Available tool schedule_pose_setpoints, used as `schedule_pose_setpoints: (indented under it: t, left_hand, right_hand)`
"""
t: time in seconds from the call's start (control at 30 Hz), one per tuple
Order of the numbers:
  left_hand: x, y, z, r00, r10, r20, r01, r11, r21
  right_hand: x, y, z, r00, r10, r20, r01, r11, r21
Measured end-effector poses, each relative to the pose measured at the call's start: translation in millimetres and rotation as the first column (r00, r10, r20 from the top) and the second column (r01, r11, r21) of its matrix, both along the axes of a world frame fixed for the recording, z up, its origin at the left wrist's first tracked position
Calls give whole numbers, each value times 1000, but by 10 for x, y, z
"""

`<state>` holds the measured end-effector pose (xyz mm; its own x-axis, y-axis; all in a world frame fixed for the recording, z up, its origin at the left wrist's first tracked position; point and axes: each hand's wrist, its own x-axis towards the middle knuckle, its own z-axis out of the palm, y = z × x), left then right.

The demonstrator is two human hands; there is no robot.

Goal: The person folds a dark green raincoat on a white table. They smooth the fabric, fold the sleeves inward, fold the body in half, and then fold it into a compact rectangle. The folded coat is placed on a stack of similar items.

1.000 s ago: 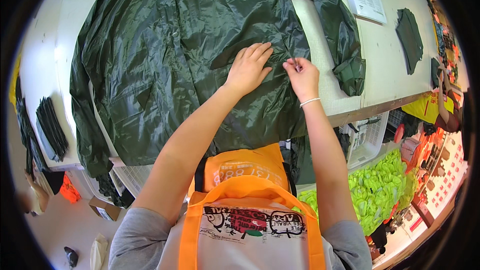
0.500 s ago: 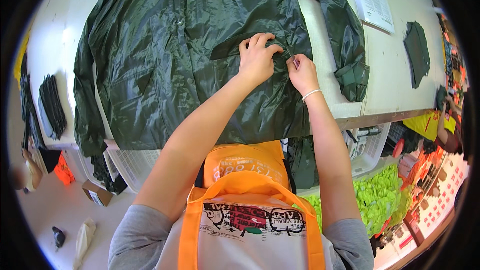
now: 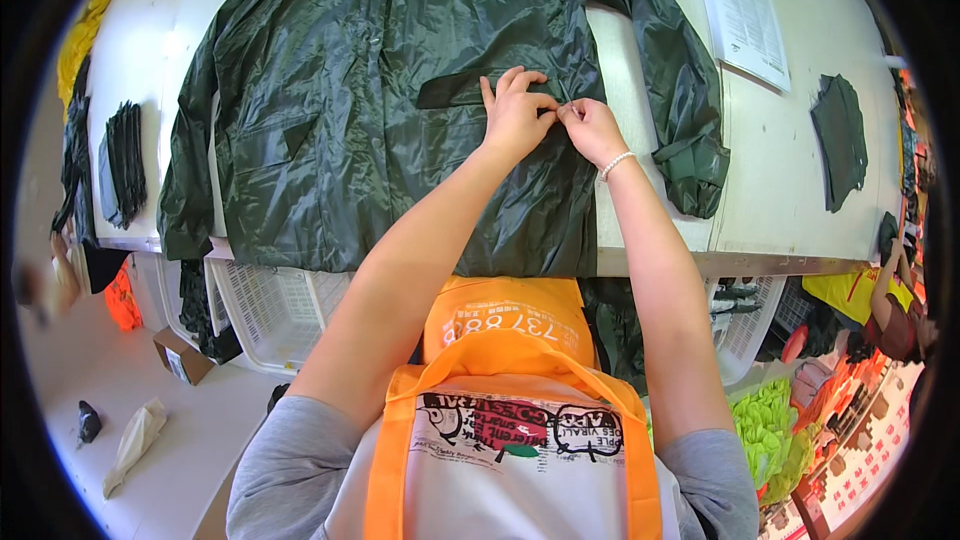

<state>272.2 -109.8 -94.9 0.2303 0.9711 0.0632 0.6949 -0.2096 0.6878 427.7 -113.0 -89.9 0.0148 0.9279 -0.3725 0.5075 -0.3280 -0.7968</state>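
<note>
A dark green shiny jacket [image 3: 330, 170] lies spread on the white table with its sleeves out to both sides. On its right front, just right of a dark pocket flap [image 3: 450, 91], my two hands meet at the fingertips. My left hand [image 3: 518, 118] pinches thumb and forefinger together, its other fingers raised; what lies in the pinch is too small to make out. Closed beside it, my right hand [image 3: 594, 134] wears a beaded bracelet and holds small thread snips, mostly hidden in the fingers, with a thin tip pointing up.
Dark fabric pieces lie stacked at the table's left [image 3: 123, 165] and right [image 3: 838, 140]. A printed sheet [image 3: 742, 25] lies far right. Beneath the table edge stand white plastic baskets [image 3: 262, 312]. Bright green fabric [image 3: 765, 430] is heaped lower right. Other people's arms show at both sides.
My right hand has moved left and its fingertips now meet those of my left hand. Thumb and forefinger of the left hand have closed together. The view has shifted slightly.
</note>
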Motion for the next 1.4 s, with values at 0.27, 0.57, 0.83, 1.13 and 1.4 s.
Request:
schedule_pose_setpoints:
  t: [0.27,0.57,0.83,1.13,1.4]
  left_hand:
    - [-156,91,17,967,56,250,-8,982,-188]
    - [-171,99,26,955,66,287,-9,981,-196]
    - [-834,-526,551,963,-59,264,76,996,-52]
    - [-2053,-2196,854,780,-311,-544,-77,814,-576]
    - [50,-717,1260,954,-222,203,217,975,47]
  right_hand:
    - [42,-328,255,920,87,381,-210,933,294]
    - [-88,-291,231,868,139,477,-308,904,297]
    - [249,-520,358,981,-33,191,-32,944,327]
    - [2005,-1505,-35,660,-751,14,734,649,202]
    - [969,-1627,832,502,-534,-680,617,773,-152]
